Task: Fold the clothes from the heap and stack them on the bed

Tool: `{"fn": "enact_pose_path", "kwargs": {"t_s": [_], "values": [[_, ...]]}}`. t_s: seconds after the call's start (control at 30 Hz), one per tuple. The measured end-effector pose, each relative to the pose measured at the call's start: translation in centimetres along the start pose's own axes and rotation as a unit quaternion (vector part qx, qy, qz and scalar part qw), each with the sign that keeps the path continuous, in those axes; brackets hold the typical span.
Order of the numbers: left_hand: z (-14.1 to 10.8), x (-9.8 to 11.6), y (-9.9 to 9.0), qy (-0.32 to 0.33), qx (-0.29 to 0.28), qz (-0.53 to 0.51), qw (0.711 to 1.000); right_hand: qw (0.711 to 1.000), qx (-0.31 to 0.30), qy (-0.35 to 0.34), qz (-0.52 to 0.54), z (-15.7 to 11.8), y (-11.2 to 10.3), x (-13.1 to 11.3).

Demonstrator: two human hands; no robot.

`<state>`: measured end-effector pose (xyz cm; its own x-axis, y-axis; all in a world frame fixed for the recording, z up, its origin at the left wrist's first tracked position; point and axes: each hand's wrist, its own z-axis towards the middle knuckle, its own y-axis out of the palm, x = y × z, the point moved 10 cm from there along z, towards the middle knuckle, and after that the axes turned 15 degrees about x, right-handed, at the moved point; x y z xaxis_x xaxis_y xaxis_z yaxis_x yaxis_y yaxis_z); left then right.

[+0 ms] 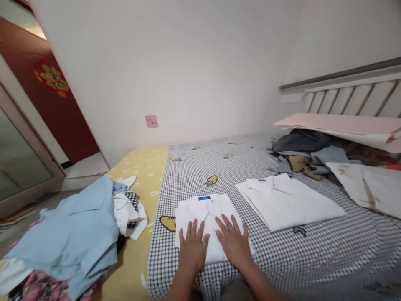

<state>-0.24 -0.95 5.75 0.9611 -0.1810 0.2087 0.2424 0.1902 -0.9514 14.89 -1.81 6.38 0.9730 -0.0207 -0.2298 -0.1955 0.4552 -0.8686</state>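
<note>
Bed with checked sheet (194, 175) | lower centre of frame: folded white shirt (208, 244) | left hand (193, 248), right hand (233, 244): fingers (194, 229) spread open, flat on shirt, gripping nothing | right of centre: second white shirt (288, 201) | lower left: light blue shirt (69, 238)

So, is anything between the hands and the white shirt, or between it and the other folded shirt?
Nothing. The left hand and right hand lie directly on the shirt; only the checked sheet separates it from the other shirt.

bare forearms (181, 287) lead to the left hand (193, 249) and right hand (233, 244); dull grey-brown trousers (238, 291) show between them.
</note>
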Motion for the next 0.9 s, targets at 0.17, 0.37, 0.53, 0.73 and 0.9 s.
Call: {"fn": "enact_pose_path", "kwargs": {"t_s": [0.17,0.37,0.53,0.73,0.9], "values": [[0.2,-0.7,1.2,0.005,0.031,-0.048,0.998,1.000,-0.007,0.002,-0.003,-0.7,1.2,0.9],[0.1,-0.7,1.4,0.000,0.031,-0.052,0.998,1.000,0.008,0.003,0.004,-0.8,1.3,1.0],[0.0,-0.6,1.4,-0.004,0.023,-0.055,0.998,0.999,0.024,0.025,0.002,-1.2,0.9,1.2],[0.2,-0.4,1.2,-0.008,0.004,-0.057,0.998,0.998,0.054,-0.017,0.018,-3.6,1.0,0.9],[0.2,-0.1,0.6,-0.008,-0.010,-0.045,0.999,0.998,0.060,-0.023,0.015,-3.9,0.9,1.2]]}}
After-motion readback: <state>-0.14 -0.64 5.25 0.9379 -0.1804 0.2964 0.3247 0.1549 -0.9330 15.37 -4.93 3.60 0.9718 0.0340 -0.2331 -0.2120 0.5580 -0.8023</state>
